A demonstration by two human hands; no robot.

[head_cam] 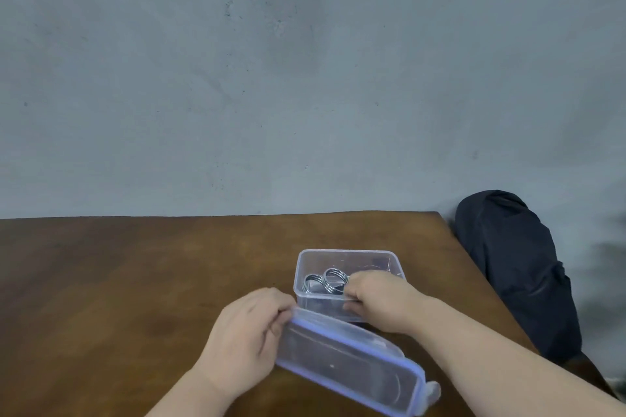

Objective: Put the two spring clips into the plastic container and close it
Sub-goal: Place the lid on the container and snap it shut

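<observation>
A clear plastic container (345, 259) stands open on the brown wooden table (135, 281). Two metal spring clips lie inside it: one coil (312, 283) at the left, another (333, 278) beside it. My right hand (379, 300) reaches over the container's near wall, its fingers at the second clip; I cannot tell whether they grip it. My left hand (250, 325) holds the left end of the clear lid with a blue seal (352, 359), which is tilted just in front of the container.
A dark bag (515, 267) lies off the table's right edge against the grey wall (305, 78). The table's far edge runs just behind the container, and its right edge slants down towards my right forearm.
</observation>
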